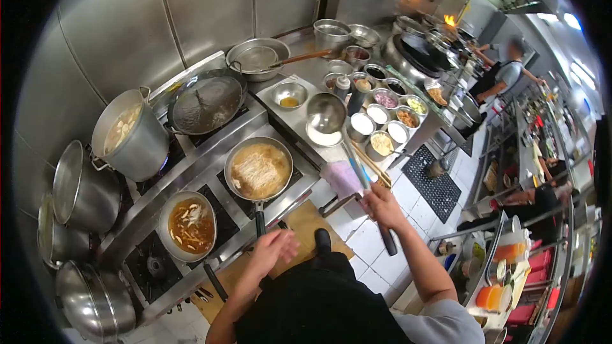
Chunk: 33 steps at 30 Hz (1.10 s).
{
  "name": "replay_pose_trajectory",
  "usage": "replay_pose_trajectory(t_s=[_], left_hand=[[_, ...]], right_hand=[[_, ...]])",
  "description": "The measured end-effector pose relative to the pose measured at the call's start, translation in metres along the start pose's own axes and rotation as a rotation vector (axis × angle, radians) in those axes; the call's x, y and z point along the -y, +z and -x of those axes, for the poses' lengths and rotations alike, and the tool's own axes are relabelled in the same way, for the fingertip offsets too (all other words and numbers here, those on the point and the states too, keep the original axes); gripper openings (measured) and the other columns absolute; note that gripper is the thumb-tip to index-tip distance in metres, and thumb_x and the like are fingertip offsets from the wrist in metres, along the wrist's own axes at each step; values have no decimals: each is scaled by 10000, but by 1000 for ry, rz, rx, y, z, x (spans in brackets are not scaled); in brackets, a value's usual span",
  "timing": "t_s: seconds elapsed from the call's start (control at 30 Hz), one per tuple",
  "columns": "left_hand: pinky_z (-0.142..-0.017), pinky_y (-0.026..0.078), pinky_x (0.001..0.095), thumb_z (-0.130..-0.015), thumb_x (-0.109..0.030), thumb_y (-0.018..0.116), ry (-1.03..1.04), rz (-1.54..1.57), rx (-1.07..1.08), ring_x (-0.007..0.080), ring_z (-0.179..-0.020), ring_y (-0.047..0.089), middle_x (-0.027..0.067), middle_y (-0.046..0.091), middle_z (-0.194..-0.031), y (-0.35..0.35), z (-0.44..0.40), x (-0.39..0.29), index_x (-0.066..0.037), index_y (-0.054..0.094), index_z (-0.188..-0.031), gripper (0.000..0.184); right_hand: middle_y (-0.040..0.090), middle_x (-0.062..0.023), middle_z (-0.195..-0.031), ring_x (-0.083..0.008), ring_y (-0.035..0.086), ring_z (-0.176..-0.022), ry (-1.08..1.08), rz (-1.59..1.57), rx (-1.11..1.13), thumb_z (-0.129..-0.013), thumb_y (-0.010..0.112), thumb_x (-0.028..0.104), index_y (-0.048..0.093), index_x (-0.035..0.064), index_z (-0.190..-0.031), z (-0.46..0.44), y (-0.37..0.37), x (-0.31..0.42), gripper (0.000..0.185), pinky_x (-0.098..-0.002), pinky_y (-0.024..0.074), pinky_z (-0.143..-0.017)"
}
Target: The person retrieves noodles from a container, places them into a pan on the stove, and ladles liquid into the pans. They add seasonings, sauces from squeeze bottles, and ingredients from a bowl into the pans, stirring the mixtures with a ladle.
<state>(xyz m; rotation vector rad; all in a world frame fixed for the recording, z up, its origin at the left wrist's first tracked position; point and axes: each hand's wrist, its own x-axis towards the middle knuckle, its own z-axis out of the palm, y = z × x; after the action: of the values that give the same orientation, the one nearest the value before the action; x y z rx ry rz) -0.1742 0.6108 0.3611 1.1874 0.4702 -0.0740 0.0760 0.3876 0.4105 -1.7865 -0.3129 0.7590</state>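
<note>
My right hand (381, 207) is closed around the long handle of a large steel ladle (326, 109). The ladle's bowl hangs over a container of white contents (324, 137), and I cannot tell whether they touch. My left hand (274, 250), slightly blurred, is held with fingers apart near the black handle of a frying pan (259, 169). Pale noodle-like food in light sauce fills that pan. To its left, a second pan (187, 226) holds brown sauce with pale strips. A purple cloth (342, 178) hangs beside the ladle's handle.
A wok (207, 102) and a tall stockpot (131, 134) stand on the back burners. Several ingredient tins (386, 98) and squeeze bottles (342, 87) crowd the counter. Another person (507, 73) stands by the far woks. A shelf (497, 280) with containers runs along the right.
</note>
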Motion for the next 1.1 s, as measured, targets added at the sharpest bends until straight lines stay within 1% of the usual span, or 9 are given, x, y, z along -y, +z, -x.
replay_pose_trajectory(t_s=[0.07, 0.13, 0.2, 0.43, 0.53, 0.7, 0.8, 0.87, 1.1], left_hand=[[-630, 545, 310, -1034, -275, 409, 5, 124, 1, 202, -793, 661, 152, 658, -1006, 23, -74, 7, 39, 513, -1220, 380], [-643, 552, 329, -1026, -288, 428, -39, 203, -58, 212, -811, 665, 159, 650, -1040, 49, -144, 0, 23, 488, -1258, 393], [-650, 553, 341, -1017, -294, 455, -37, 201, -156, 234, -824, 668, 179, 628, -1102, 70, -209, -8, 19, 488, -1226, 379], [-693, 612, 493, -1026, -294, 401, 2, 398, -460, 433, -932, 655, 337, 547, -1152, 85, -362, -15, 101, 341, -1213, 442], [-690, 614, 502, -1029, -288, 390, -150, 532, -455, 445, -910, 659, 343, 534, -1163, 66, -400, -4, 137, 310, -1205, 467], [-584, 617, 505, -980, -90, 336, -3, 523, -696, 448, -728, 672, 347, 573, -965, 71, -403, -8, 157, 292, -1218, 345], [-653, 619, 526, -956, -41, 334, 19, 479, -664, 470, -813, 667, 355, 559, -1043, 72, -410, -12, 144, 256, -1222, 333], [-583, 618, 514, -899, 7, 356, 91, 541, -687, 448, -711, 668, 343, 574, -970, 74, -414, -6, 187, 395, -1125, 291], [-645, 627, 504, -921, 5, 330, 85, 588, -589, 463, -792, 663, 345, 542, -1073, 66, -400, -5, 150, 275, -1245, 359]], right_hand=[[508, -12, -666, -70, 472, -498, -91, 144, -28, -972, 524, 202, 541, 9, -919, -30, -37, -5, 200, -261, 376, -434], [594, -221, -686, -367, 600, -585, -429, 553, -153, -939, 550, 187, 554, -54, -1107, -67, -71, -30, 294, -434, 479, -585], [603, -319, -785, -484, 602, -714, -474, 728, -145, -931, 543, 185, 516, -70, -1227, -88, -91, -30, 392, -501, 476, -681], [630, -286, -757, -443, 622, -664, -395, 1073, 29, -934, 520, 215, 293, -22, -1436, -142, -113, -52, 600, -521, 502, -634], [632, -299, -759, -447, 633, -659, -456, 1048, 12, -943, 510, 228, 287, -29, -1435, -143, -108, -67, 598, -523, 505, -628], [605, -374, -827, -520, 613, -765, -252, 816, 80, -956, 484, 212, 335, -72, -1383, -128, -102, -37, 534, -546, 491, -723], [592, -396, -894, -526, 604, -863, -231, 704, 97, -960, 489, 218, 363, -84, -1361, -134, -107, -38, 518, -523, 487, -790], [583, -399, -975, -503, 592, -972, -134, 586, 170, -959, 508, 235, 389, -92, -1342, -140, -116, -35, 517, -489, 469, -854], [606, -371, -887, -497, 615, -878, -293, 641, 187, -949, 520, 229, 416, -64, -1345, -132, -122, -11, 504, -501, 487, -781]])
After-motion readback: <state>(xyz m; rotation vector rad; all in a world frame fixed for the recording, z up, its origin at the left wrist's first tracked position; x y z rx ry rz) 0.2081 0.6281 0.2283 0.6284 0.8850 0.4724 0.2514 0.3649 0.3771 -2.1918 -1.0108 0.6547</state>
